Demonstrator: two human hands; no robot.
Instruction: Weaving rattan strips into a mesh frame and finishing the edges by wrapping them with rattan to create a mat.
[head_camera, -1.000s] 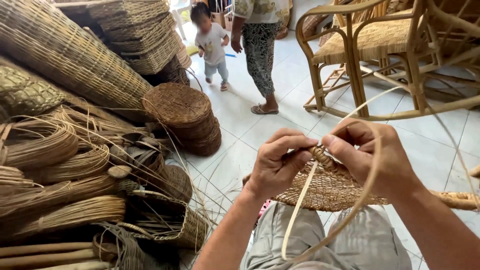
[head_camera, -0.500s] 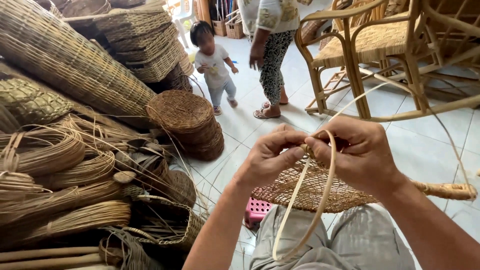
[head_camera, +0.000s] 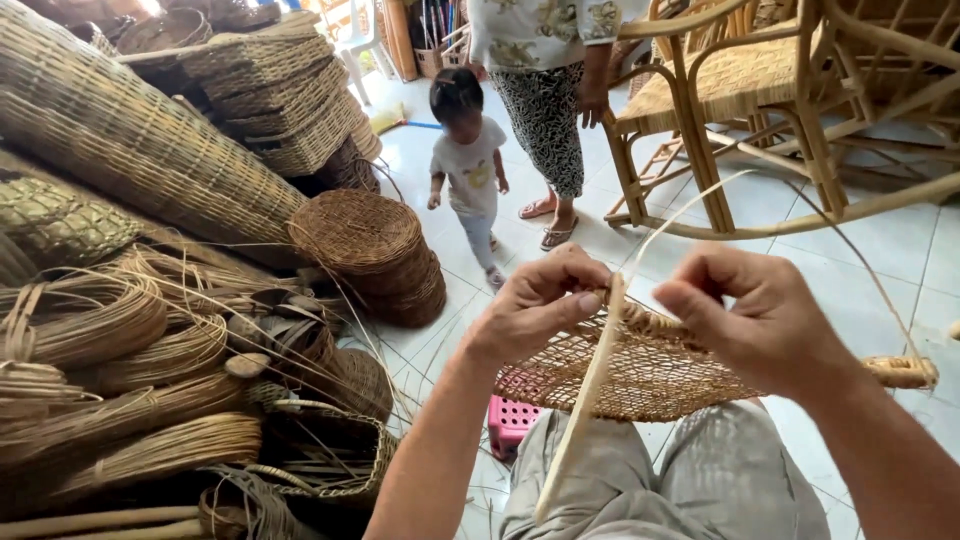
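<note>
**Binding the rim of a woven panel**

The left hand (head_camera: 535, 310) pinches a pale flat cane strip (head_camera: 590, 400) against the rim of an open-weave panel (head_camera: 640, 375) lying over the lap, near centre. The right hand (head_camera: 760, 315) grasps the rim just beside it. The step looks like wrapping the edge; the next turn calls for steady tension. The panel is tan, lacy, slightly curved.

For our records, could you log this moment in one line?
left hand: pinches cane strip | right hand: grips woven panel rim
</note>
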